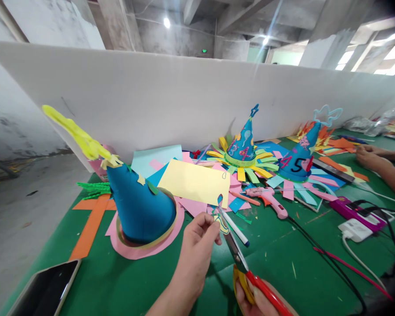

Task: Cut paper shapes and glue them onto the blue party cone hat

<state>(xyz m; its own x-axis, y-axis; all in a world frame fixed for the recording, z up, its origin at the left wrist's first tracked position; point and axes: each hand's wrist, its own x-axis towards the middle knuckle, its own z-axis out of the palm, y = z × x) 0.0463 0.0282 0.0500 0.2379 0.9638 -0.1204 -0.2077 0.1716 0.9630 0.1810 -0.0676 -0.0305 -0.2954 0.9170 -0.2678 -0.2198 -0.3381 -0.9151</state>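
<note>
My left hand [200,245] pinches a small yellow paper cutout [222,224] with a dark drawn outline. In my right hand [260,300] are scissors [238,256] with red and yellow handles, their blades at the cutout's edge. Behind lies a pale yellow sheet [194,182] with a small drawn shape and a notch at its lower right. A white marker [235,228] rests right of the blades. On the left, a blue cone hat [140,204] with a pink brim stands on the green table [303,272].
Two decorated blue cone hats [242,145] [298,158] stand behind, among paper scraps. A pink glue gun [266,197], a purple power strip [358,213] and cables lie right. A phone [48,289] is front left. Another person's hands [375,158] are far right.
</note>
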